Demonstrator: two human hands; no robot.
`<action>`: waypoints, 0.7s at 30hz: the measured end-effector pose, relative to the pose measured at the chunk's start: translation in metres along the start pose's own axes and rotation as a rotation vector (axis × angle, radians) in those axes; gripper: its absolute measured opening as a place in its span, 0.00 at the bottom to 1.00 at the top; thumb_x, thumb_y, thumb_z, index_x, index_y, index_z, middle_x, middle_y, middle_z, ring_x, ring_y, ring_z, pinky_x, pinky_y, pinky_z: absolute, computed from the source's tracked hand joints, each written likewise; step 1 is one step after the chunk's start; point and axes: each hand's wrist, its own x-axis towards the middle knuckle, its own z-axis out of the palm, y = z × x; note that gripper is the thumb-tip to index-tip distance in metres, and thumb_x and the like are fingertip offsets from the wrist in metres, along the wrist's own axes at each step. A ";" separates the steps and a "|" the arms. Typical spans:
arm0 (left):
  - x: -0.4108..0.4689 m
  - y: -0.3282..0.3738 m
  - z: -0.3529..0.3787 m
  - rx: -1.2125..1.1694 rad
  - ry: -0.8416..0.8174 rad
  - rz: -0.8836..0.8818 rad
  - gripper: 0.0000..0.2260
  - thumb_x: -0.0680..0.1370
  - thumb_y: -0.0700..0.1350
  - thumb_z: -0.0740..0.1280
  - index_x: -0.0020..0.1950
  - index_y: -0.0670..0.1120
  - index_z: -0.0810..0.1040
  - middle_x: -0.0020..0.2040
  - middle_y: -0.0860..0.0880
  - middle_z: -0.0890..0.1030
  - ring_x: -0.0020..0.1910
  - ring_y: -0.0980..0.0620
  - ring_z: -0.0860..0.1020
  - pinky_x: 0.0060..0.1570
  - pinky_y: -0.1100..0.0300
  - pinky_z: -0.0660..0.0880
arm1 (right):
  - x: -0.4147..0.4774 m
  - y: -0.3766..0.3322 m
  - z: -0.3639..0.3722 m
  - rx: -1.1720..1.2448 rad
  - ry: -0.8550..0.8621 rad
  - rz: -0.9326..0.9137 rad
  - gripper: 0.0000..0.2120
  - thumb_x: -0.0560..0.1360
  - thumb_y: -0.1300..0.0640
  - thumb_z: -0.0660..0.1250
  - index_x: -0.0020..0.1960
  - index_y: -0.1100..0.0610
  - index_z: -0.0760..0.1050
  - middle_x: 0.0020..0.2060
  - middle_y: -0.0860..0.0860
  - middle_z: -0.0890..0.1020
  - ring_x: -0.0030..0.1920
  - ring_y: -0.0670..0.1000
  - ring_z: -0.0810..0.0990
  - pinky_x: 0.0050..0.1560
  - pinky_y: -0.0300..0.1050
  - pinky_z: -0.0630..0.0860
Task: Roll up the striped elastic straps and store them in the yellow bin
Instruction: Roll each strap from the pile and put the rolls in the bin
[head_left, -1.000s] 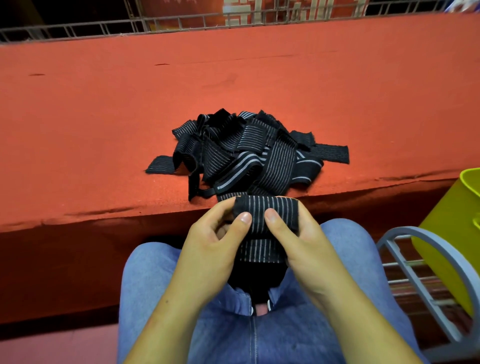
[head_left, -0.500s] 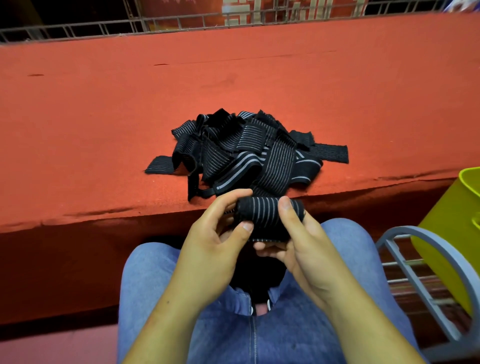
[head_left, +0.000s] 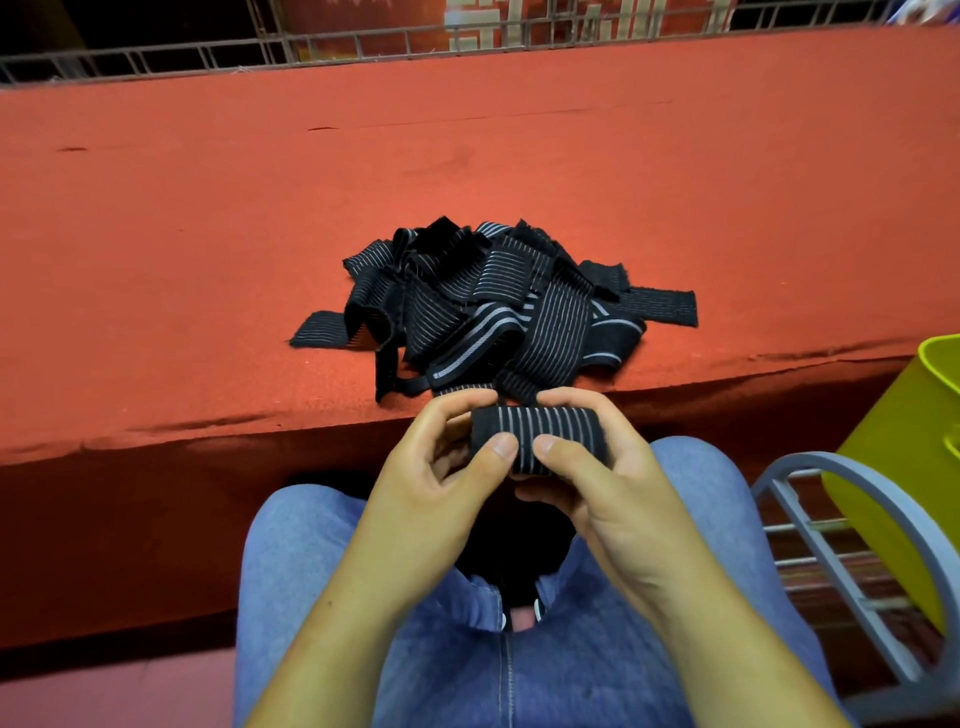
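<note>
Red table (head_left: 182, 249): It is covered with a red cloth. The pile of straps (head_left: 498, 312) is laid on it, close to the near edge.
Left hand (head_left: 441, 483): It is seen just in front of the pile, a little to the left. Its fingers are curled round the left end of the rolled strap (head_left: 540, 434), with the thumb pressed on the front.
Pile of straps: Black straps with thin pale stripes are heaped loose and tangled.
Rolled strap: It is held up off the table, just in front of the pile, between the two hands. It is wound into a short fat roll and laid sideways.
Jeans (head_left: 519, 686): Blue legs are seen below the hands, nearer than the pile.
Right hand (head_left: 608, 493): It is seen just in front of the pile, a little to the right. The right end of the roll is gripped, thumb on the front, close beside the other thumb.
Grey metal frame (head_left: 841, 525): It is seen lower and to the right of the pile.
Yellow bin (head_left: 893, 467): It is seen well to the right of the pile, cut off by the picture's edge, just behind the frame. What is in it cannot be told.
</note>
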 end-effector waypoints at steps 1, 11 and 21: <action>0.001 0.000 0.000 -0.002 0.005 -0.005 0.14 0.80 0.40 0.71 0.64 0.52 0.79 0.55 0.56 0.86 0.55 0.60 0.83 0.53 0.69 0.77 | 0.000 0.000 0.000 -0.018 -0.006 -0.011 0.16 0.70 0.57 0.73 0.57 0.46 0.82 0.55 0.58 0.87 0.57 0.59 0.86 0.55 0.55 0.83; 0.002 -0.004 -0.003 0.040 0.044 0.001 0.18 0.78 0.35 0.73 0.64 0.52 0.80 0.55 0.55 0.86 0.56 0.57 0.84 0.54 0.67 0.78 | -0.003 -0.002 -0.001 -0.129 -0.034 -0.049 0.18 0.71 0.57 0.75 0.58 0.43 0.82 0.54 0.56 0.87 0.55 0.54 0.85 0.65 0.62 0.81; 0.001 -0.002 0.000 0.012 0.026 0.012 0.17 0.77 0.38 0.74 0.64 0.51 0.81 0.55 0.54 0.86 0.55 0.58 0.84 0.52 0.69 0.78 | -0.005 -0.010 -0.002 -0.247 -0.002 -0.153 0.13 0.77 0.62 0.76 0.57 0.47 0.83 0.49 0.51 0.87 0.50 0.49 0.86 0.55 0.48 0.83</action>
